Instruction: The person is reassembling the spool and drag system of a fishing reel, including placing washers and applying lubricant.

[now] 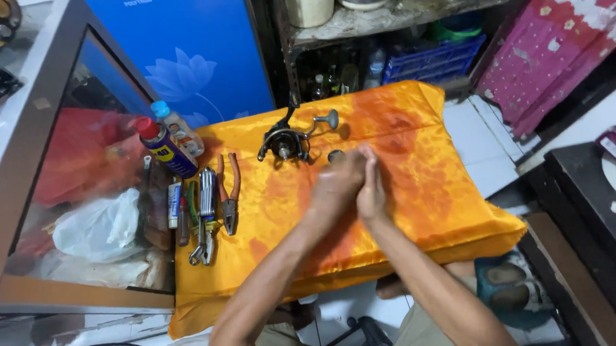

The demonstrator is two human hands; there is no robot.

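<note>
My left hand and my right hand are pressed together over the middle of an orange cloth-covered cushion. Whether anything sits between the palms is hidden. Just beyond the fingertips lies a small dark round part. A black fishing reel with a crank handle and knob rests further back on the cloth.
On the cloth's left edge lie pliers with orange grips, a multi-tool, a small tube, and two spray cans. A glass display case stands to the left, a metal shelf behind, a dark cabinet to the right.
</note>
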